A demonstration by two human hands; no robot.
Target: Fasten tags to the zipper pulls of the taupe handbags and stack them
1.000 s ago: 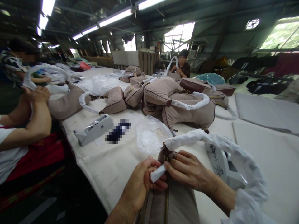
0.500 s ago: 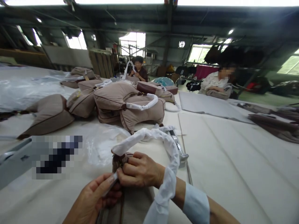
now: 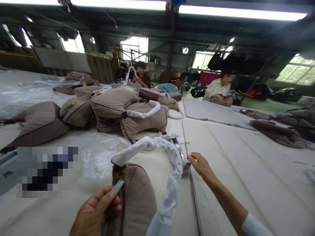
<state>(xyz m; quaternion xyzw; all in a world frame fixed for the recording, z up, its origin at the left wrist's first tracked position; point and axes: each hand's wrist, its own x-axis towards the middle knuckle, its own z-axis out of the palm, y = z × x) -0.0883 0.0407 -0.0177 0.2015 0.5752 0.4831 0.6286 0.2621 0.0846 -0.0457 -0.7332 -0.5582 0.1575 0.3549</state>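
Nearest to the camera, the left hand [image 3: 92,209] was pinched, thumb against fingers, on a small pale strip [image 3: 119,186], which lay slantwise over the zip [image 3: 123,200] of a ribbed bag [image 3: 139,196]. This bag was directly before the person on the bench [image 3: 61,214], and its handle [image 3: 175,164], wrapped in white, curved up and over to the right. The right hand [image 3: 201,166] was well apart from the left, beyond the handle, with bent fingers at the end of a tape dispenser [image 3: 186,165]; whether they touched it, or held anything, I could not tell. For good work, in my judgement, the pinch had to be light but steady, since so small a strip could easily turn, and the zip should not have been pulled sideways. The right arm needed to pass free of the handle. The bench was pale, with large sheets [image 3: 221,183] at the right and crumpled plastic [image 3: 98,157] behind the bag. Farther on lay a pile of bags [image 3: 112,100]. Beyond sat a person in dark clothes [image 3: 145,80] and another in a pale shirt [image 3: 213,88], below bright windows [image 3: 134,46] and long lamps [image 3: 241,12].
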